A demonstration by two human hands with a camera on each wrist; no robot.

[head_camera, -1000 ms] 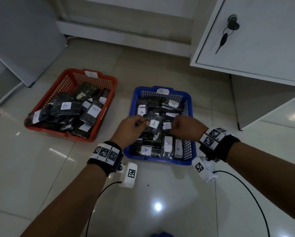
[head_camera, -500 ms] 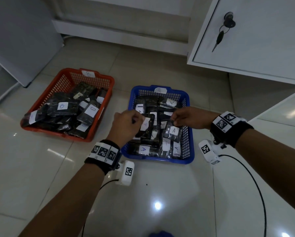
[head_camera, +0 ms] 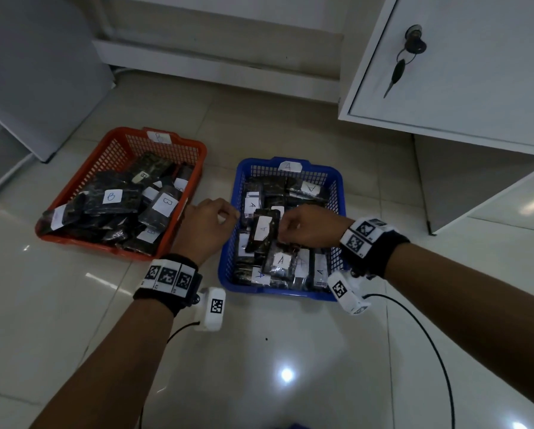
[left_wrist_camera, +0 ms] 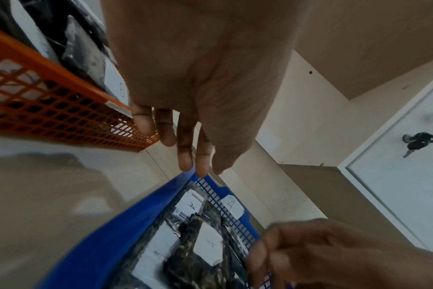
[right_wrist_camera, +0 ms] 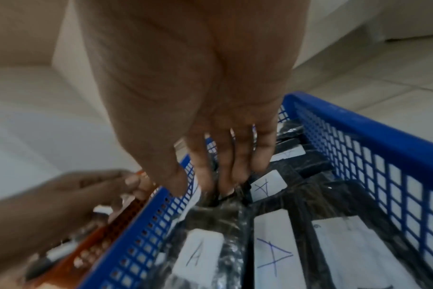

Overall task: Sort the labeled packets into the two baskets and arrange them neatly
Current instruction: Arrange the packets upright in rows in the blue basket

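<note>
The sorting looks done, with B-labelled packets (head_camera: 111, 198) heaped in the orange basket (head_camera: 179, 144) and A-labelled packets (head_camera: 280, 261) in the blue basket (head_camera: 337, 178); tidying is the step in hand. The right hand (head_camera: 306, 226) reaches into the blue basket, fingertips (right_wrist_camera: 225, 183) down on a tilted A packet (head_camera: 263, 229), though whether its grip has closed I cannot tell. The left hand (head_camera: 205, 226) hangs loose and empty between the baskets, and next the tilted packet likely needs squaring into its row.
</note>
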